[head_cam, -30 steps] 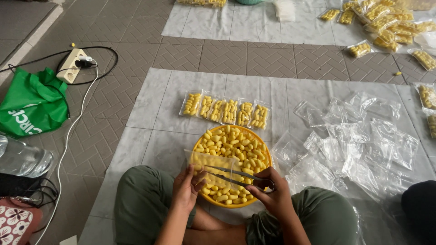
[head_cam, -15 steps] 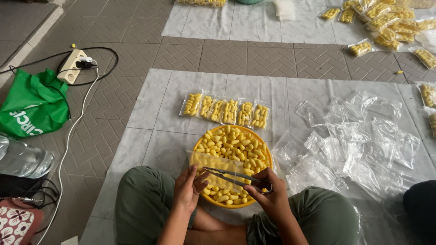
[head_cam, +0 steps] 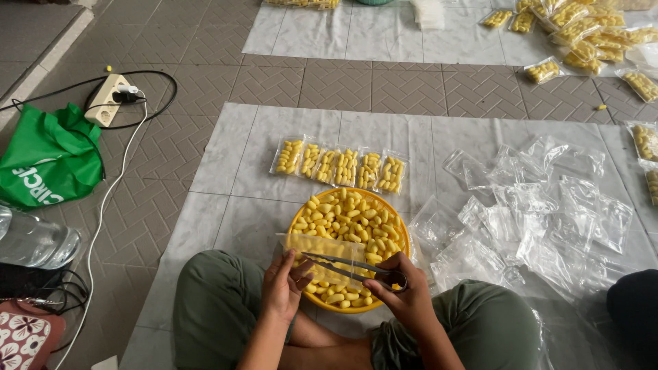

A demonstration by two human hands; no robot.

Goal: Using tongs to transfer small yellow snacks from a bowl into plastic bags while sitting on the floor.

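Note:
I sit cross-legged on the floor with a round yellow bowl (head_cam: 404, 233) full of small yellow cocoon-like pieces in front of my knees. My left hand (head_cam: 284, 284) holds a small clear plastic bag (head_cam: 322, 250) over the bowl's near side. My right hand (head_cam: 404, 294) grips metal scissors-like tongs (head_cam: 343, 264), whose tips point left into the bag's mouth. Beyond the bowl, a row of several filled clear bags (head_cam: 343, 164) lies on the white sheet (head_cam: 247, 144).
Several empty clear bags (head_cam: 534, 205) lie heaped to my right. More filled bags (head_cam: 582, 34) lie at the far right. On the left are a green cloth bag (head_cam: 48, 157), a power strip (head_cam: 110, 99) with cables, and a plastic water bottle (head_cam: 31, 240).
The tongs and the bag have shifted only slightly over the bowl; both hands stay where they were.

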